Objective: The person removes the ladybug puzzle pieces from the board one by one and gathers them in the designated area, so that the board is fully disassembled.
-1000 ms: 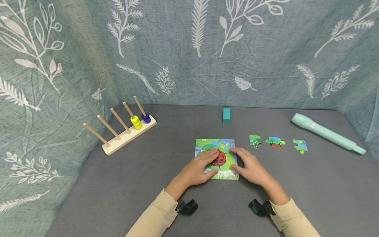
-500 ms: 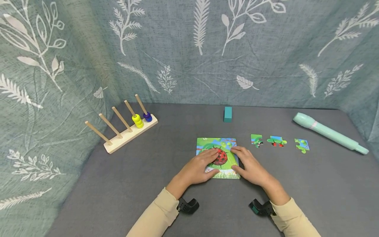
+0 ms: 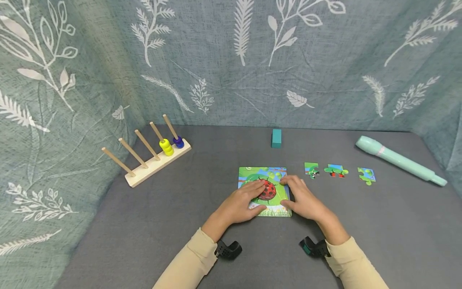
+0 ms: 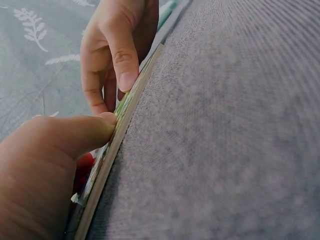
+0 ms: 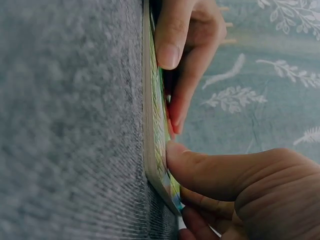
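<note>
A square ladybug puzzle board [image 3: 276, 211] lies flat on the dark table in the head view. Over its left part rests my left hand [image 3: 239, 204], fingers fairly straight on the ladybug picture, thumb near the lower middle. On the board's right side my right hand [image 3: 304, 199] touches the surface with fingertips and thumb spread apart. Both thumbs meet the top face near the front edge of the board [image 4: 106, 170] in the left wrist view. The right wrist view shows the right thumb [image 5: 205, 172] on the board, with the left hand [image 5: 187, 45] beyond.
Puzzle pieces [image 3: 336, 171] lie right of the board. Behind it stands a teal block [image 3: 276, 138]. A pale green tube-shaped object [image 3: 402, 161] lies at the far right. The wooden peg stand [image 3: 155, 165] with yellow and blue beads is at the left.
The head view has shifted slightly. My right hand and wrist have moved a little to the left and away from me; my left hand stays in place on the board.
</note>
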Demonstrator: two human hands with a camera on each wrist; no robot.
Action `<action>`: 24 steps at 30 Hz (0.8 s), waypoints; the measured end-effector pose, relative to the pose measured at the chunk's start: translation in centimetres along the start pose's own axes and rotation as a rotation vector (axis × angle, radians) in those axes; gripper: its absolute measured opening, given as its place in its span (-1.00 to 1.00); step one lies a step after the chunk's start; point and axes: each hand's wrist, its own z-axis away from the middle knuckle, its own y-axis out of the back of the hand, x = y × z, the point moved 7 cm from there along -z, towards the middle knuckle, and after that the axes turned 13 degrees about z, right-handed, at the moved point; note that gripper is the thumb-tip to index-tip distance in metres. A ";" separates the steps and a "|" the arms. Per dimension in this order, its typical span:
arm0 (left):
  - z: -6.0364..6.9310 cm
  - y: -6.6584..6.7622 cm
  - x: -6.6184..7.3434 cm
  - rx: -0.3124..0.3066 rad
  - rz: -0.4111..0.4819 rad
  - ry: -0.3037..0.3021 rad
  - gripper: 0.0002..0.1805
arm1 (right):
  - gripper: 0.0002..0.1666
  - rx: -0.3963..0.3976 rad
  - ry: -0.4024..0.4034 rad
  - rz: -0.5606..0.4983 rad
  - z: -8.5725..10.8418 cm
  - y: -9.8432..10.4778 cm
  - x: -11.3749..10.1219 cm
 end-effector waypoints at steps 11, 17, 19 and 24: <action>0.1 0.2 0.1 0.006 -0.001 -0.003 -0.33 | -0.40 0.031 -0.061 -0.058 -0.1 0.3 0.0; 0.1 0.3 0.1 0.012 0.007 0.000 -0.32 | -0.41 0.085 -0.074 -0.039 0.0 0.4 0.1; 0.1 0.2 0.1 0.010 0.009 -0.001 -0.33 | -0.41 0.106 -0.069 -0.030 0.0 0.5 0.1; 0.1 0.2 0.1 0.009 0.015 -0.003 -0.33 | -0.42 0.144 -0.058 -0.020 0.2 0.6 0.2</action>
